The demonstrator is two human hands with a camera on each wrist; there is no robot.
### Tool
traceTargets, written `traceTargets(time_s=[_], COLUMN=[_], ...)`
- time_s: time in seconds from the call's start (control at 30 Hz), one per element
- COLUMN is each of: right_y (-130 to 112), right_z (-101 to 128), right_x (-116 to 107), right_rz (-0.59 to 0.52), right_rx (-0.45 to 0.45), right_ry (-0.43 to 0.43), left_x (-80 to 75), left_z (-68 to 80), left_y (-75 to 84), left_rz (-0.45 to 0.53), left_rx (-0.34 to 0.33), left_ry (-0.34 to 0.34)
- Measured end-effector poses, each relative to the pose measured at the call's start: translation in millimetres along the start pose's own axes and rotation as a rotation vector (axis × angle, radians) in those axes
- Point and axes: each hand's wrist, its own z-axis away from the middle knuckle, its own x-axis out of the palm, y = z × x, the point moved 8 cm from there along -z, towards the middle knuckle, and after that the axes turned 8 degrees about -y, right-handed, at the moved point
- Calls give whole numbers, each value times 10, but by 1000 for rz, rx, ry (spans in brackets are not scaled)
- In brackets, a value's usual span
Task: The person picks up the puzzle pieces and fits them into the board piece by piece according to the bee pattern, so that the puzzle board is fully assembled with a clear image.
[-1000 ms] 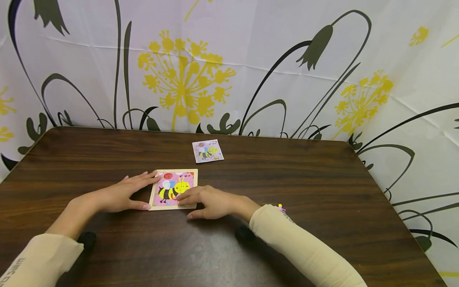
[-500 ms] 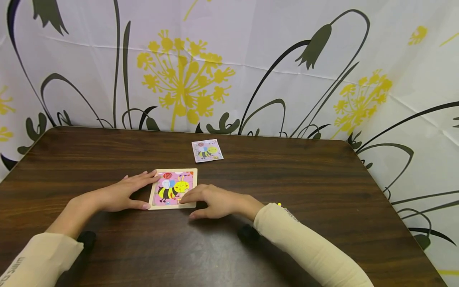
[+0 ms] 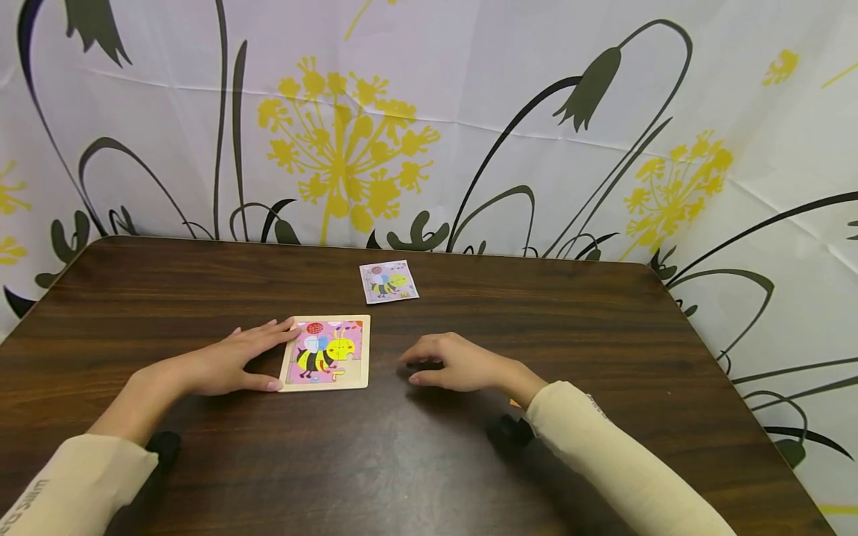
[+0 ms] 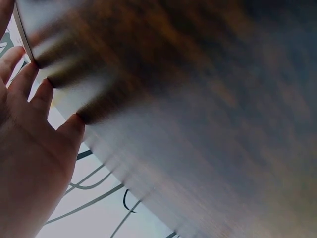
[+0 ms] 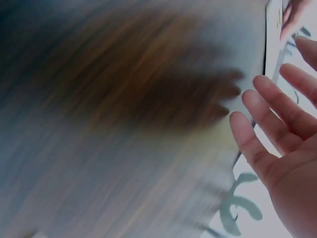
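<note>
A jigsaw puzzle (image 3: 322, 350) of a bee lies in a pale wooden frame (image 3: 365, 342) on the table. Bare wood shows at the puzzle's lower right corner. My left hand (image 3: 234, 362) rests at the frame's left side, its straight fingers on the upper left corner and its thumb by the lower left one. To the right of the frame, my right hand (image 3: 459, 362) hovers over the table, with its fingers loosely bent and nothing in them. In the right wrist view the fingers (image 5: 255, 106) are spread and bare.
Behind the frame lies a paper card (image 3: 389, 282) with the same bee picture. A small orange thing (image 3: 515, 403) peeks out beside the right sleeve (image 3: 603, 447), mostly hidden. The brown table (image 3: 536, 320) ends at a flowered cloth (image 3: 496, 112).
My right hand has left the puzzle and moved right, baring the lower right corner. My left hand has stayed at the frame.
</note>
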Motion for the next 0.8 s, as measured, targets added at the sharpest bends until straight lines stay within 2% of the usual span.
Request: traceTargets(time_s=[0.4, 0.57, 0.8], right_y=[464, 634, 740], right_z=[705, 1009, 1299], right_x=[-198, -216, -162], right_rz=[-113, -100, -84], right_rx=[186, 260, 292], right_ry=[63, 88, 130], left_x=[2, -1, -5], left_z=[-6, -2, 1], left_y=[3, 11, 2], left_rz=[0, -4, -10], left_rx=[7, 14, 15], left_ry=[-3, 0, 2])
